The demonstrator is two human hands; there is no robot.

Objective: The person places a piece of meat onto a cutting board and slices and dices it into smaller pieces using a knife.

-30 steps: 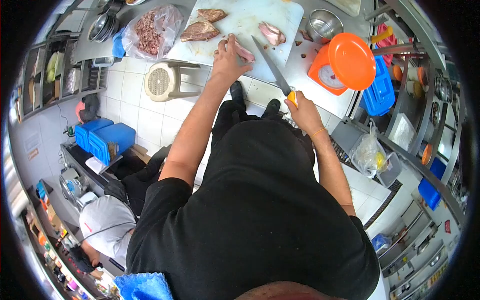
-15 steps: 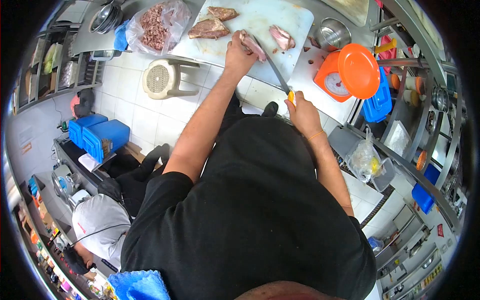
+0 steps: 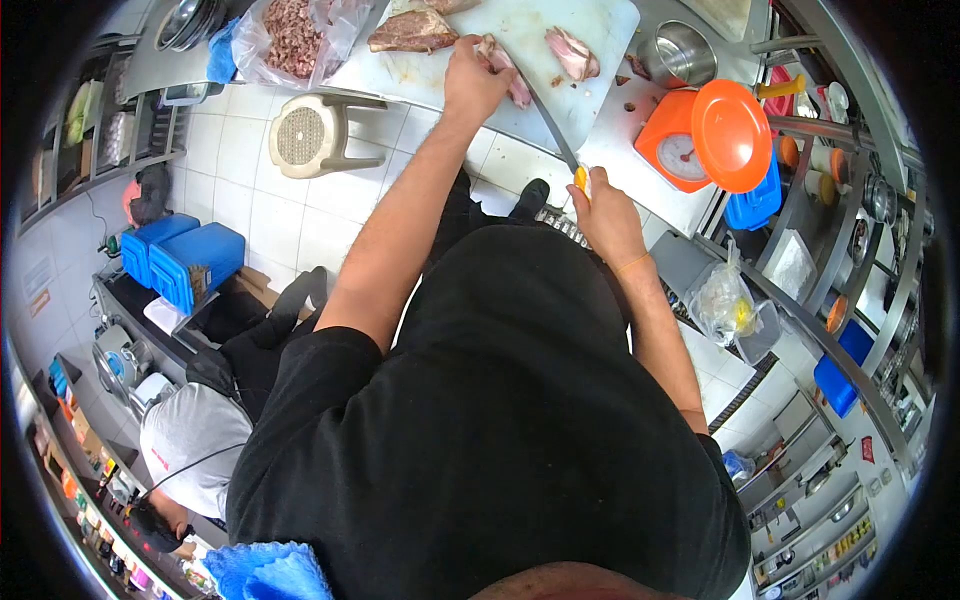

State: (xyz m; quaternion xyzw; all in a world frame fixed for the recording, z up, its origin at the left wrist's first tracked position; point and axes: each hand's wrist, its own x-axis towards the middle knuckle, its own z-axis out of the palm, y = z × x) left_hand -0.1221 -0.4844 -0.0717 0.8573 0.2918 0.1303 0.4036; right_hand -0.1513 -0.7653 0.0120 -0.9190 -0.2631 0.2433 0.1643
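On the white cutting board (image 3: 600, 22), my left hand (image 3: 474, 84) is closed on a pale pink strip of meat (image 3: 518, 90), its fingers pressing the upper end. My right hand (image 3: 610, 218) grips the yellow handle of a long knife (image 3: 552, 122). The blade slants up and left, its tip end lying along the right side of that strip; whether it is cutting in, I cannot tell. A browned chunk of meat (image 3: 411, 32) lies left of my left hand, with another partly cut off at the top edge. Right of the blade lies a pink piece of meat (image 3: 572, 53).
A clear bag of diced meat (image 3: 292, 38) sits left of the board. To the right stand a steel pot (image 3: 682, 54) and an orange scale (image 3: 672, 150). Below are a plastic stool (image 3: 298, 138) and blue bins (image 3: 195, 265). Another person (image 3: 195, 450) is at lower left.
The view has shifted slightly, pushing the upper browned piece partly out of frame. Both hands keep their holds on the meat strip and knife, and the blade stays beside the strip.
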